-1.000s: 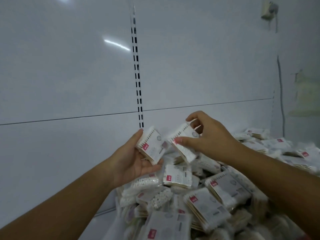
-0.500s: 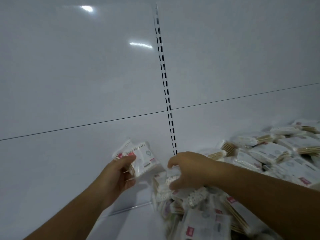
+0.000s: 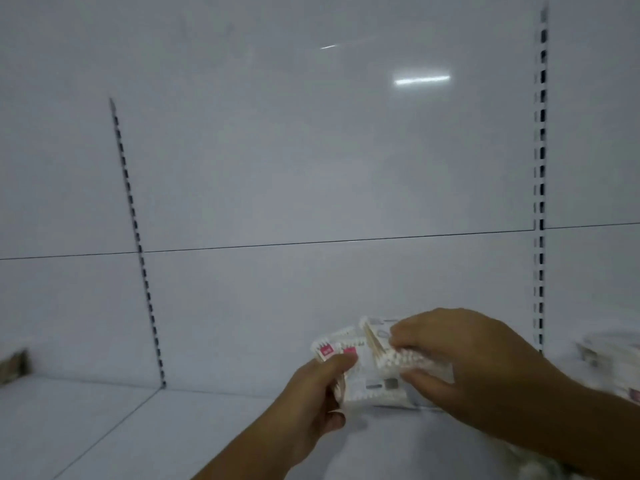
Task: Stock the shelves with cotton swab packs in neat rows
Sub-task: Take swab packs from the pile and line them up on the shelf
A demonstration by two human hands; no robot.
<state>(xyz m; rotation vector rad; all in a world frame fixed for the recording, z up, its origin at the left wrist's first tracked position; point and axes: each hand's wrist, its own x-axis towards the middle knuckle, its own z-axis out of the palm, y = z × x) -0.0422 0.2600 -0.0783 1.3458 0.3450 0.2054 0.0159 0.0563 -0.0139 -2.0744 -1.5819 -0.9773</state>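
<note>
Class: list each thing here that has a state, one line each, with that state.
left hand, grips red-labelled packs.
right hand, pinches one swab pack beside them.
loose packs, lying at the right edge, blurred.

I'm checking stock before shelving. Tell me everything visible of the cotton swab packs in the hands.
The clear plastic cotton swab packs are flat, with red tags, rows of white tips and pale wooden sticks. Several are bunched and fanned unevenly over the white shelf. The left hand pinches them at the left; the right hand curls over the right ones.
</note>
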